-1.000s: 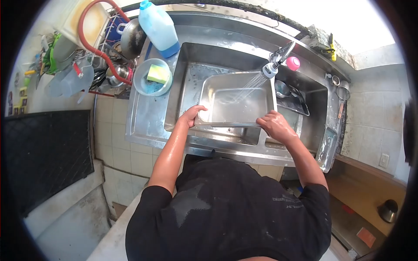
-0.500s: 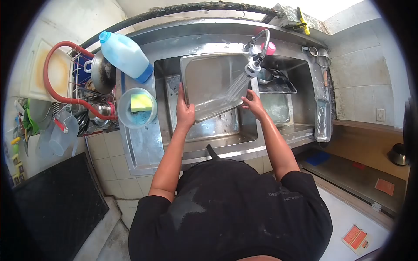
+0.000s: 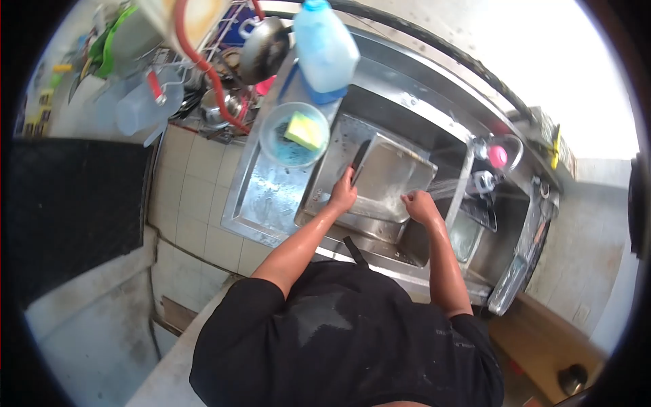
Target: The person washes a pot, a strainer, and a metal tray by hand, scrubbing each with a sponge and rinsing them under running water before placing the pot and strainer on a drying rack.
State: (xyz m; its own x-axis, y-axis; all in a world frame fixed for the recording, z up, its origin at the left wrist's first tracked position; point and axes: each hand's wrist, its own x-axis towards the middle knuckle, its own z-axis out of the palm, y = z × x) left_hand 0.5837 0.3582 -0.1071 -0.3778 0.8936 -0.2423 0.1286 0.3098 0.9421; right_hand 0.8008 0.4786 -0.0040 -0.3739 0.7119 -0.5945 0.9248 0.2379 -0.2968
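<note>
A rectangular metal tray [image 3: 390,169] is tilted inside the left sink basin [image 3: 332,159]. My left hand [image 3: 344,195] grips its left side, fingers wrapped around the edge. At the tray's near right side is my right hand [image 3: 422,206], fingers curled closed; what they hold, if anything, is hidden. A faucet spray head [image 3: 483,182] to the right sends water leftward toward the tray. On the left ledge, a round plastic tub [image 3: 277,146] holds blue liquid and a yellow-green sponge [image 3: 304,131].
A large bottle [image 3: 327,51] stands behind the tub. Pots [image 3: 263,51] and a red hose [image 3: 215,85] crowd the rack at left. The right basin contains dark pans [image 3: 483,211]. A wrapped long container [image 3: 508,285] lies at the sink's right edge.
My view has turned, so the sink appears slanted. The tray sits lower in the basin, farther from the spray head. My right hand's fingers have gone from spread to curled.
</note>
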